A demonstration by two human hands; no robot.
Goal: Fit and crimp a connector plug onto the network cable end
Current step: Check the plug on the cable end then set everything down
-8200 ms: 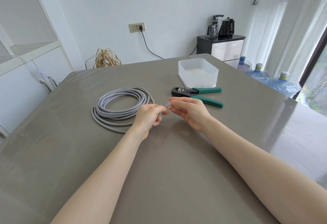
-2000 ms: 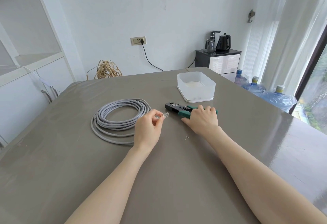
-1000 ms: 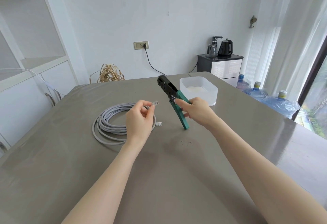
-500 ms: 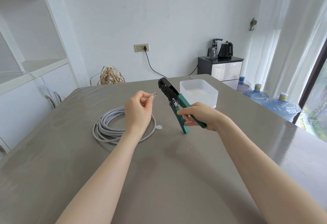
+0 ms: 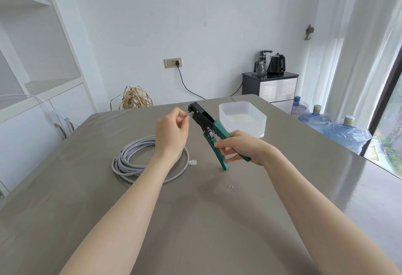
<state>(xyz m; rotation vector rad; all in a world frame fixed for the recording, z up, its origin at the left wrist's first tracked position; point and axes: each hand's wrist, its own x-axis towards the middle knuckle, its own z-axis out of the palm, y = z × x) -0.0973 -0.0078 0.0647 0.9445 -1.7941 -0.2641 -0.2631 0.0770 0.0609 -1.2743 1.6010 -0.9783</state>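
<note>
The table (image 5: 217, 220) across the lower frame looks smooth with a soft sheen. At centre, the crimping tool (image 5: 206, 126) has a matt black metal head and green plastic handles. The coiled cable (image 5: 130, 163), centre left, wears smooth grey sheathing; the tub (image 5: 242, 120) is frosted translucent plastic.
</note>
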